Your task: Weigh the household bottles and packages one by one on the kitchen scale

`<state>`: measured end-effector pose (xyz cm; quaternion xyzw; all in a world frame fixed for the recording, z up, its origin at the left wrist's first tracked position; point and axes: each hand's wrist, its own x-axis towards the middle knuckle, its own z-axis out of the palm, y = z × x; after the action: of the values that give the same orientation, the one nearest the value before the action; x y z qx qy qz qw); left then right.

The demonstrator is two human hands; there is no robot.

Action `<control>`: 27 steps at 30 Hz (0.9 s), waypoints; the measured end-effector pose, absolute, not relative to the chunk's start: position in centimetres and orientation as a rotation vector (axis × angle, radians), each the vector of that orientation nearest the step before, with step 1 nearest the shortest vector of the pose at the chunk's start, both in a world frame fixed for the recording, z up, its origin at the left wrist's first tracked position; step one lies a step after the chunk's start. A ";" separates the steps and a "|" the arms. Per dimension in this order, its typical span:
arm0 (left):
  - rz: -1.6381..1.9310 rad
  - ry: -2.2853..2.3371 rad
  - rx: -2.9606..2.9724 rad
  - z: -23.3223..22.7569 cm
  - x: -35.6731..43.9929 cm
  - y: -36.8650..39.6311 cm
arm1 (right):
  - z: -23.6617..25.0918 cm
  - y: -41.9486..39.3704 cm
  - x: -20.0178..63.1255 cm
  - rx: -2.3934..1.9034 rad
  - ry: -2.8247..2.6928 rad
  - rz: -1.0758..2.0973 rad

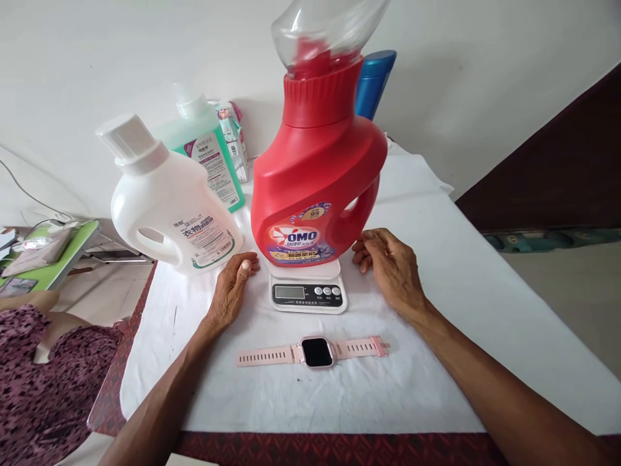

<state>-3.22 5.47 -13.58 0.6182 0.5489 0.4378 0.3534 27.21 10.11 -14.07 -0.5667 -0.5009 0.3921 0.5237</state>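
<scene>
A large red OMO laundry detergent bottle (320, 162) stands on a white digital kitchen scale (309, 304), its display showing no readable number. My left hand (233, 288) rests on the cloth left of the scale, near the base of a white detergent bottle (169, 200); it is empty, with fingers loosely extended. To the right of the scale lies my right hand (394, 268), fingers loosely bent and apart, close to the red bottle's lower edge but holding nothing. Nearer me, a pink smartwatch (317, 353) lies flat with its strap spread and its screen dark.
Behind are a green liquid bottle (218, 162), a small printed pack (235, 139) and a blue bottle (374, 84). A clear plastic piece (325, 29) tops the red bottle. White cloth (388, 401) covers the table. At left, someone's patterned clothing (53, 382) shows beside a green table (63, 252).
</scene>
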 end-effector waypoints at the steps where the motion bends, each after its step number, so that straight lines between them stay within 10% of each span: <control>1: 1.129 1.426 1.602 -13.5 -3.2 5.4 | -14.2 10.1 27.2 -1.353 -1.200 0.940; 27: 1.111 1.543 1.604 -12.8 -2.7 5.7 | -4.1 16.1 24.8 -0.692 -1.292 1.288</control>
<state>-2.70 5.66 -12.78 0.6106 0.5874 0.4229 0.3214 24.82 16.07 -4.13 -0.2937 -0.5481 0.5468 0.5607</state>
